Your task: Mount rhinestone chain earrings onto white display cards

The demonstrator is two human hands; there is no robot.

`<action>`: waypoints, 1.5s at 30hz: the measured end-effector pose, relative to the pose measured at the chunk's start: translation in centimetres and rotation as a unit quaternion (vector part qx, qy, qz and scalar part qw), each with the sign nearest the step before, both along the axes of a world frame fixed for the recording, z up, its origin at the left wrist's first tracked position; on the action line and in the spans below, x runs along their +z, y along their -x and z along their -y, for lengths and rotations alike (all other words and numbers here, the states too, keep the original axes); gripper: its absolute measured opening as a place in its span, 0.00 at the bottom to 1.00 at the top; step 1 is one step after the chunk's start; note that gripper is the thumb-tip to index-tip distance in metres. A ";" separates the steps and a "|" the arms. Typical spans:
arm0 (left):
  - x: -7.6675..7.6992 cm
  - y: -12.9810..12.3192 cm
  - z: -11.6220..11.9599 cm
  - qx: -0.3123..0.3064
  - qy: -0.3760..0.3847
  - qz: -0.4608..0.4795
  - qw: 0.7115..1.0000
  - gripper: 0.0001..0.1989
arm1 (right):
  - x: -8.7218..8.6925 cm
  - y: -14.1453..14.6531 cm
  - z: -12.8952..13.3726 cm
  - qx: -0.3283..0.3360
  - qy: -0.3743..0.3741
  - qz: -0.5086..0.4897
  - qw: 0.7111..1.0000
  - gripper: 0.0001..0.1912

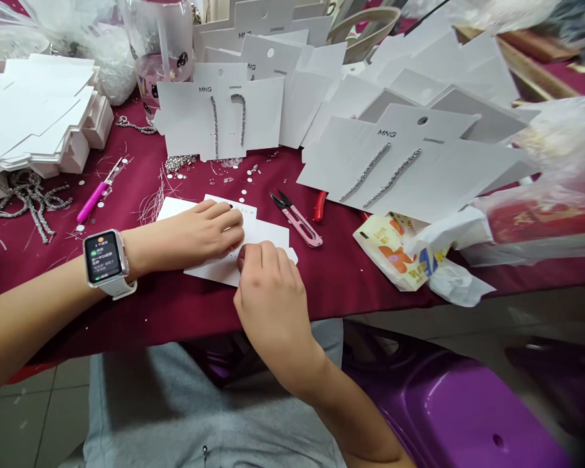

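Note:
A white card (268,235) lies on the dark red tablecloth in front of me. My left hand (197,235), with a watch (102,259) on its wrist, rests flat on the card's left part, fingers slightly bent. Over the card's lower middle, my right hand (273,296) has its fingers curled together; whatever is between the fingertips is hidden. Pink thread snips (299,221) lie just right of the card. Behind it stand cards with silver chain earrings, one at the centre (263,123) and one at the right (443,169).
A stack of white cards (34,117) and silver chains (32,201) are at the left, near a pink-handled tool (92,201). A patterned cup (163,71) stands behind. Tissue packaging (394,250) lies at the right edge. A purple stool (468,403) is below.

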State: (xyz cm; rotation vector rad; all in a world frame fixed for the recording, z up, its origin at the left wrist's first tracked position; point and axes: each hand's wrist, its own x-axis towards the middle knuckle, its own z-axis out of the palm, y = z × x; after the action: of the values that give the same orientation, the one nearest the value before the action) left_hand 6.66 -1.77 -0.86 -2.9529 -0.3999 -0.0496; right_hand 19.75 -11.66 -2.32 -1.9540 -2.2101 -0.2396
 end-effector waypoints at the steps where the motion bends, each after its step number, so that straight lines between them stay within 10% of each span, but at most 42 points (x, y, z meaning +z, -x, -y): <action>1: -0.1 0.0 0.1 0.004 0.004 0.002 1.000 0.13 | -0.2 -0.1 -0.1 0.001 -0.001 -0.007 1.000 0.12; 11: -0.9 0.3 -0.2 0.010 0.080 0.034 0.996 0.09 | -0.2 -1.0 -0.1 -0.002 0.036 -0.168 0.985 0.11; 23: 0.2 0.2 -0.2 0.033 0.203 0.062 0.977 0.12 | 0.2 0.6 0.1 -0.050 0.024 -0.060 0.997 0.12; 45: 1.6 -0.6 0.9 -0.012 -0.053 -0.017 0.998 0.15 | -1.1 -0.5 0.3 0.038 -0.033 -0.087 0.995 0.18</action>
State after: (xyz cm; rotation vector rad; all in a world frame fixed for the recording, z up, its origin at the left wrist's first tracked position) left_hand 7.23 -2.68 0.71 -2.8491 -0.3464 -0.0231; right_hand 20.20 -11.96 -3.38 -1.7792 -2.1324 -0.1237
